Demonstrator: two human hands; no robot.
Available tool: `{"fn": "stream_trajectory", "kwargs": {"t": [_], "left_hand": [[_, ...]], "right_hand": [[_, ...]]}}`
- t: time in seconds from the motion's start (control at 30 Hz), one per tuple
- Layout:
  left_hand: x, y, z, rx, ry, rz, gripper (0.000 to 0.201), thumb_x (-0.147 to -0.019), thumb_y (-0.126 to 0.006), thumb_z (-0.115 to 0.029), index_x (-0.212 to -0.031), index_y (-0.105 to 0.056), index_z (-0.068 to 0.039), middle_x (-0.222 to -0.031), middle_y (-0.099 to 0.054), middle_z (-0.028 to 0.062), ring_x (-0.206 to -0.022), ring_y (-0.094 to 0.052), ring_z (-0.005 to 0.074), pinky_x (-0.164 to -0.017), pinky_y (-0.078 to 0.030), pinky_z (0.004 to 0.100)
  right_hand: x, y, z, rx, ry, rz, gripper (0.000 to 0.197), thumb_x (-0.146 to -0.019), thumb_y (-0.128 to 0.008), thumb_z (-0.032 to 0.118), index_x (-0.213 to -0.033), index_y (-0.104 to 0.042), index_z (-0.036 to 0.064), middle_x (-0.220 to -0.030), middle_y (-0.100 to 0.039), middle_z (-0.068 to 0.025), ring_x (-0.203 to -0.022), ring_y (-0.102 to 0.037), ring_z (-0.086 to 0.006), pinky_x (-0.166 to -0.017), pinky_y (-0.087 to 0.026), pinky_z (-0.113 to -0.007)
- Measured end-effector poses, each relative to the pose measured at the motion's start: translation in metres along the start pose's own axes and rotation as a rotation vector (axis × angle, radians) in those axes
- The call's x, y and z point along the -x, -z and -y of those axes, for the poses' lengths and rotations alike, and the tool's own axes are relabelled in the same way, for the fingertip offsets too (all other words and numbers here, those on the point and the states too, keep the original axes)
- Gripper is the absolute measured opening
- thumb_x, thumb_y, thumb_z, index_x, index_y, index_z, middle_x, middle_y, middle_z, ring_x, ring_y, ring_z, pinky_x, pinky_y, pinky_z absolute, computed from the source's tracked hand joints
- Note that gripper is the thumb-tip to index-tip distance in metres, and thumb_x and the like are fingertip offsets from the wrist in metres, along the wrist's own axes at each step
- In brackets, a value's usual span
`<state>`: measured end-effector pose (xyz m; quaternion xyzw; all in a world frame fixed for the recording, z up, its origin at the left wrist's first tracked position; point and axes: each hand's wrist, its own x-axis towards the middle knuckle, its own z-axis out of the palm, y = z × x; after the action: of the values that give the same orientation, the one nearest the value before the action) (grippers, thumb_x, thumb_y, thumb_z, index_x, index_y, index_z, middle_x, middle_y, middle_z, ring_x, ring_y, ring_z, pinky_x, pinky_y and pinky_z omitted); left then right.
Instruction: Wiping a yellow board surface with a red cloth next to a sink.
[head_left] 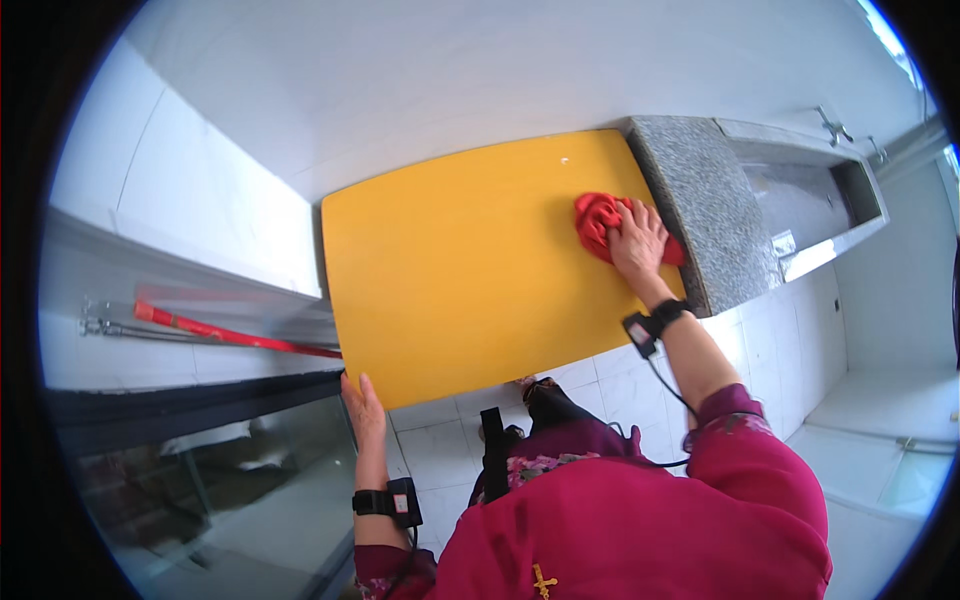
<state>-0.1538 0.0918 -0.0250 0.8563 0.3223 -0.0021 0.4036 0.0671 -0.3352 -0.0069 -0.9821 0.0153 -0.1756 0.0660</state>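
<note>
A yellow tabletop [470, 270] fills the middle of the view. Near its right end lies a crumpled red cloth [597, 222], and my right hand [638, 238] presses down on it with the fingers bent over the fabric. Part of the cloth spreads out from under the palm toward the table's right edge. My left hand [365, 408] is at the near left corner of the tabletop, its thumb and fingers apart and nothing held in them. A small white speck [564, 160] shows on the yellow surface near the far edge.
A grey speckled stone counter [700, 200] with a sunken sink [800, 205] adjoins the table's right side; a tap [832, 127] is on the wall above. At left, a red pole [240, 336] lies above a dark-framed glass panel [210, 490]. White tiles [435, 440] cover the floor.
</note>
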Motion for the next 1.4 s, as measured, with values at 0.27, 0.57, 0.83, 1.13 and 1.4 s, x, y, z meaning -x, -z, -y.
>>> {"fn": "stream_trajectory", "kwargs": {"t": [0.27, 0.57, 0.83, 1.13, 1.4], "left_hand": [[0.007, 0.007, 0.001, -0.073, -0.023, -0.055, 0.069, -0.094, -0.041, -0.044, -0.139, -0.019, 0.004, -0.138, -0.029, 0.0280, -0.129, -0.031, 0.0394, -0.104, -0.030, 0.0409], [0.005, 0.008, 0.011, -0.168, -0.070, -0.090, 0.066, -0.094, -0.042, -0.040, -0.137, -0.021, 0.006, -0.134, -0.031, 0.0307, -0.124, -0.034, 0.0429, -0.103, -0.031, 0.0436], [0.009, 0.004, 0.000, -0.167, -0.045, -0.092, 0.066, -0.095, -0.043, -0.039, -0.137, -0.021, 0.007, -0.135, -0.030, 0.0306, -0.126, -0.032, 0.0422, -0.104, -0.029, 0.0436], [0.010, 0.008, 0.005, -0.156, -0.053, -0.089, 0.065, -0.093, -0.046, -0.034, -0.137, -0.020, 0.006, -0.135, -0.029, 0.0303, -0.126, -0.031, 0.0418, -0.104, -0.029, 0.0432], [0.015, 0.005, -0.008, -0.198, 0.011, -0.092, 0.065, -0.093, -0.046, -0.034, -0.138, -0.019, 0.005, -0.135, -0.029, 0.0296, -0.125, -0.032, 0.0427, -0.103, -0.029, 0.0448]], "right_hand": [[0.085, 0.033, -0.015, 0.005, -0.021, 0.073, 0.050, -0.073, -0.061, 0.026, -0.122, -0.053, 0.0166, -0.133, -0.041, -0.0069, -0.125, -0.033, -0.0306, -0.097, -0.029, -0.052], [-0.038, -0.023, 0.002, -0.093, -0.064, -0.009, 0.047, -0.076, -0.058, 0.028, -0.121, -0.052, 0.0157, -0.128, -0.044, -0.0090, -0.124, -0.035, -0.0321, -0.099, -0.029, -0.052], [-0.089, -0.053, 0.119, -0.251, 0.285, 0.019, 0.039, -0.072, -0.061, 0.029, -0.109, -0.057, 0.0161, -0.117, -0.048, -0.0082, -0.115, -0.040, -0.0309, -0.091, -0.034, -0.051], [-0.038, -0.007, 0.044, -0.305, 0.825, 0.163, 0.050, -0.063, -0.069, 0.021, -0.111, -0.056, 0.0261, -0.119, -0.050, -0.0024, -0.111, -0.047, -0.0284, -0.082, -0.043, -0.047], [-0.108, -0.050, 0.125, 0.042, 0.027, 0.120, 0.034, -0.079, -0.057, 0.029, -0.109, -0.057, 0.0139, -0.115, -0.051, -0.0102, -0.112, -0.044, -0.0309, -0.089, -0.037, -0.051]]}}
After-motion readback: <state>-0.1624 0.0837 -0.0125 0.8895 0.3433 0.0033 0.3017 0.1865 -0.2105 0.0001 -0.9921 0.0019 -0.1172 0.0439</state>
